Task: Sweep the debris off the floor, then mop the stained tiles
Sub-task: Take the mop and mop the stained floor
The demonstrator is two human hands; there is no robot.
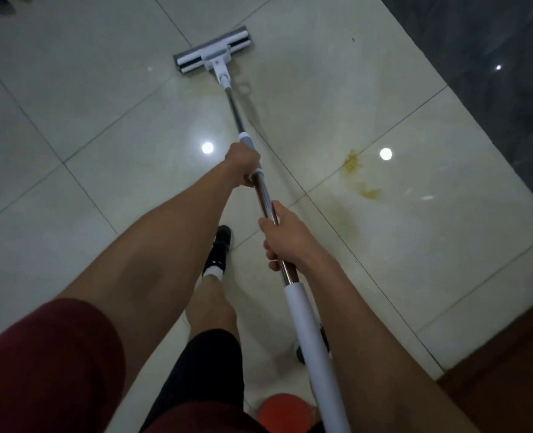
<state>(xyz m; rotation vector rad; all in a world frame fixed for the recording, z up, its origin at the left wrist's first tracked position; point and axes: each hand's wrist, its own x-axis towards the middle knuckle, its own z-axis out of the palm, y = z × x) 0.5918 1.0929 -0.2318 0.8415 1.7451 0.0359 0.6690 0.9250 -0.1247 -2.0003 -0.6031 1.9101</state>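
Observation:
A flat mop with a grey-and-white head point(212, 53) lies on the glossy pale tiles at the top centre, and its metal pole point(236, 113) runs back toward me. My left hand point(242, 165) grips the pole near a grey collar. Lower down, my right hand point(285, 237) grips the metal part just above the white handle sleeve point(309, 339). A yellow-brown stain point(357, 176) spreads over the tiles to the right of the pole. Fainter yellowish smears point(341, 218) trail below it, and another faint smear sits near the mop head.
A dark marble strip point(490, 73) borders the tiles at the right. A wooden surface point(515, 364) fills the lower right corner. My foot in a black shoe point(217, 251) stands left of the pole. An orange object point(285, 412) sits at the bottom edge.

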